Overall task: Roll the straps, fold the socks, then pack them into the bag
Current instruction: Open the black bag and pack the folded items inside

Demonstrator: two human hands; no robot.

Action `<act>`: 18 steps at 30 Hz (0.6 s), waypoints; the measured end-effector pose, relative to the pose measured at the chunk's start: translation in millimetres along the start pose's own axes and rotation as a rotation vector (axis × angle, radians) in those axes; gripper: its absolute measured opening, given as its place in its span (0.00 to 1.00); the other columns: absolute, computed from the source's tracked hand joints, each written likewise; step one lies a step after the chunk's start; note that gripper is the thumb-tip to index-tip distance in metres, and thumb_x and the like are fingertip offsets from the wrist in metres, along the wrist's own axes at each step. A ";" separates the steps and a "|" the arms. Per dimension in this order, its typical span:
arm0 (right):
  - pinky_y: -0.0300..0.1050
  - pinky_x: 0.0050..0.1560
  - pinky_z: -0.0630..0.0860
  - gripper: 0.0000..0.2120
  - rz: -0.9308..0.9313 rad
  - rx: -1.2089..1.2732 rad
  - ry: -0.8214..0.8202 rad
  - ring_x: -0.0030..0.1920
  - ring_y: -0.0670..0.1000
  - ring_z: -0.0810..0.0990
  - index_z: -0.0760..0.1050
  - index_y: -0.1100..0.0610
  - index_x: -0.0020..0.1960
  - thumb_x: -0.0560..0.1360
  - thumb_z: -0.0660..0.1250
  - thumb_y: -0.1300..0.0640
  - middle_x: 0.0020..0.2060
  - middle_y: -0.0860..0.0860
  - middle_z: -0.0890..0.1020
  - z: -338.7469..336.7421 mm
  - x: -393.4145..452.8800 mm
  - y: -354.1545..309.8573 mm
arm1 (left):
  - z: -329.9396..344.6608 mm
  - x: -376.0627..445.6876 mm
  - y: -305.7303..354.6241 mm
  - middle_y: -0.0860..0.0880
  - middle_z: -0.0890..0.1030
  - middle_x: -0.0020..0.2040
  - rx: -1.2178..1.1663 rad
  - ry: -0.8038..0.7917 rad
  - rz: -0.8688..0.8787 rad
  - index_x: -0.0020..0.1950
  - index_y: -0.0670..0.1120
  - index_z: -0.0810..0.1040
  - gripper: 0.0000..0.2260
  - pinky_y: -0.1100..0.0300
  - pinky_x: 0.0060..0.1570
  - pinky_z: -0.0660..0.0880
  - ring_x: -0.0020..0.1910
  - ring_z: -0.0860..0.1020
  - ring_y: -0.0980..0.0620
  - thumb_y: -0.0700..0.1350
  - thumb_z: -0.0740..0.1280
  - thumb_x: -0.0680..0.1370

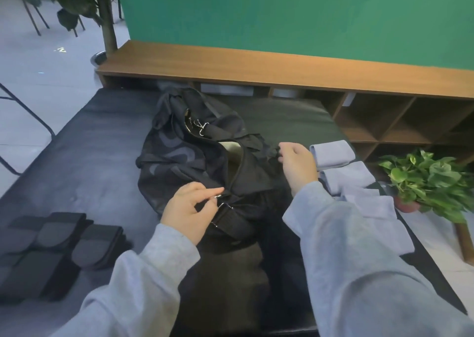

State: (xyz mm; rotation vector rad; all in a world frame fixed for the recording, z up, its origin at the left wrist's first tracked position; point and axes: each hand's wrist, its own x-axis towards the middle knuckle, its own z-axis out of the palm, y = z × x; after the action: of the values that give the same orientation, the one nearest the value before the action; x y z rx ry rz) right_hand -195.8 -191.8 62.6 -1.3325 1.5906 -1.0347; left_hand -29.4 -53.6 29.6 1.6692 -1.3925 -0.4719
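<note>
Left hand [191,208] pinches a small metal clip [222,204] at the near end of the black duffel bag [184,157], thumb and forefinger closed on the hardware while the other fingers curl loosely. That clip looks to be where the webbing shoulder strap [230,221] joins the bag, so I judge the person is unhooking or steadying the strap before rolling it. Right hand [297,165] is curled round a fold of black fabric on the bag's right side, likely bracing the soft bag so it does not slide while the clip is worked.

Bag lies in the middle of the dark padded desk [102,136], its long axis running near to far, the zip partly open with a pale lining [232,154] showing through the gap. A second set of metal clips [200,126] sits near its far end.

Dark grey socks [59,244] lie in an overlapping cluster at the near left, well apart from the bag. Light blue socks [346,172] lie in a row along the right edge, just beside the right forearm; the farthest ones look already folded, though I cannot be sure of all. Both piles flank the bag, within easy reach for packing.

Beyond the desk runs a wooden shelf unit [256,65] against a green wall [282,13]. A potted plant [425,180] stands on the floor at the right.
</note>
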 end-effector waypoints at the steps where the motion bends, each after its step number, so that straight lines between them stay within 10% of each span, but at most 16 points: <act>1: 0.47 0.48 0.72 0.19 -0.004 -0.024 -0.093 0.50 0.62 0.78 0.73 0.69 0.54 0.77 0.61 0.52 0.48 0.64 0.79 1.8 -6.3 -9.3 | -1.0 -1.5 1.9 0.58 0.73 0.39 0.027 -0.008 -0.035 0.55 0.50 0.82 0.11 0.68 0.51 0.67 0.46 0.72 0.56 0.40 0.66 0.76; 9: 0.42 0.53 0.64 0.34 -0.067 -0.497 -0.441 0.63 0.51 0.72 0.65 0.52 0.70 0.70 0.64 0.35 0.66 0.49 0.72 22.9 -34.5 -42.1 | -24.3 30.2 32.6 0.54 0.74 0.47 0.153 0.055 -0.086 0.57 0.54 0.78 0.09 0.62 0.49 0.72 0.44 0.75 0.55 0.47 0.64 0.77; 13: 0.43 0.45 0.67 0.14 -0.102 -0.629 -0.385 0.48 0.54 0.74 0.74 0.55 0.57 0.74 0.62 0.49 0.50 0.51 0.78 29.2 -37.5 -42.7 | -24.8 76.9 28.2 0.54 0.58 0.72 0.460 -0.086 0.014 0.71 0.54 0.62 0.24 0.52 0.50 0.75 0.49 0.76 0.47 0.44 0.64 0.77; 18: 0.43 0.30 0.62 0.12 -0.082 -0.619 -0.273 0.31 0.53 0.66 0.64 0.59 0.33 0.75 0.56 0.64 0.31 0.52 0.69 25.7 -33.4 -34.5 | -11.5 117.9 3.3 0.45 0.61 0.72 0.880 -0.465 -0.187 0.76 0.51 0.54 0.26 0.48 0.53 0.73 0.61 0.73 0.40 0.45 0.59 0.80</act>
State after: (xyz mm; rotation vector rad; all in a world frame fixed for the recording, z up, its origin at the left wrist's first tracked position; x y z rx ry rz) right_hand -156.0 -164.9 88.4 -1.8666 1.7178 -0.3753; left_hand 12.4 -158.0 66.9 2.5217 -1.9625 -0.3838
